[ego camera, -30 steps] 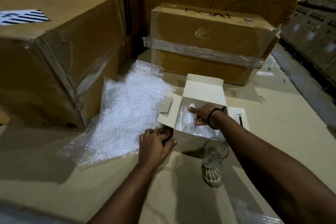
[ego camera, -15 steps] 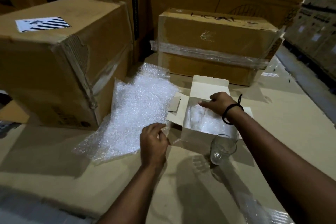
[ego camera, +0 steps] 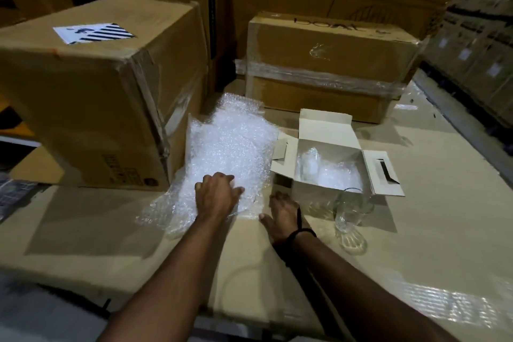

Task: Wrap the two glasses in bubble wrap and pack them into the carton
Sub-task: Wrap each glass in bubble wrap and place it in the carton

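A small white carton [ego camera: 322,187] stands open on the cardboard surface, flaps spread. Inside it lies a glass wrapped in bubble wrap [ego camera: 319,169]. A bare clear glass [ego camera: 348,209] stands upright just in front of the carton's right corner. A loose sheet of bubble wrap [ego camera: 227,153] lies to the left of the carton. My left hand [ego camera: 216,193] rests flat on the near part of that sheet, fingers spread. My right hand [ego camera: 283,209] sits at the sheet's near right corner, beside the carton's front; whether it pinches the wrap is unclear.
A large brown box [ego camera: 91,97] stands close on the left, touching the bubble wrap. A taped brown box [ego camera: 327,64] sits behind the carton. Taller printed boxes rise at the back. Stacked goods line the right side. Shiny plastic film [ego camera: 444,302] lies at the near right.
My right hand came out of the carton and moved down-left to the bubble wrap's corner. My left hand shifted from the carton's flap onto the loose sheet.
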`<state>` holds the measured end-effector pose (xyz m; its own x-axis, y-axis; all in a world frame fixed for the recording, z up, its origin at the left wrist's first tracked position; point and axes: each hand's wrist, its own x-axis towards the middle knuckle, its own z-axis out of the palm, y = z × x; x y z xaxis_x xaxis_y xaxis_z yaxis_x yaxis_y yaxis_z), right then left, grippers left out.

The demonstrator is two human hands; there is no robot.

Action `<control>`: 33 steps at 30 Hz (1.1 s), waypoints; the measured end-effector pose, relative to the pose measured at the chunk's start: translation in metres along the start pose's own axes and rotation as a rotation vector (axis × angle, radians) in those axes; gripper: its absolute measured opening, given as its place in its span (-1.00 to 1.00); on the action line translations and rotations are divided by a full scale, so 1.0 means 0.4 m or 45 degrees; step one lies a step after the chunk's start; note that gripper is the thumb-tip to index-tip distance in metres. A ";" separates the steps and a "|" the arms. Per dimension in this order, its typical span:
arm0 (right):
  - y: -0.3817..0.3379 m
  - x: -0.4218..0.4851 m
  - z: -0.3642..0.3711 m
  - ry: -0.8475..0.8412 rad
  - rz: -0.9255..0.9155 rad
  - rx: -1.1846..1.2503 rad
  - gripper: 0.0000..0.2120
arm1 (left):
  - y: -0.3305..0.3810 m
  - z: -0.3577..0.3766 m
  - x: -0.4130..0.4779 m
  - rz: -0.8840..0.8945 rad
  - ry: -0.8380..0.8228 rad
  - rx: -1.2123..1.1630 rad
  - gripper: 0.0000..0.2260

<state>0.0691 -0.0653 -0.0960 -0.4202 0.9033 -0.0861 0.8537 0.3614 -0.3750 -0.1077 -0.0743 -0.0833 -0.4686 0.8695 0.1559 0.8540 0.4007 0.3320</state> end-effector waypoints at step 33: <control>-0.027 0.028 0.051 0.496 -0.200 0.235 -0.49 | -0.039 -0.053 -0.081 0.258 0.433 -0.886 -0.88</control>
<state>0.0490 -0.0640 -0.1119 -0.3629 0.8732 0.3253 0.7051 0.4856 -0.5168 -0.1109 -0.1149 -0.0737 -0.4588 0.7252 0.5134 0.6452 -0.1254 0.7537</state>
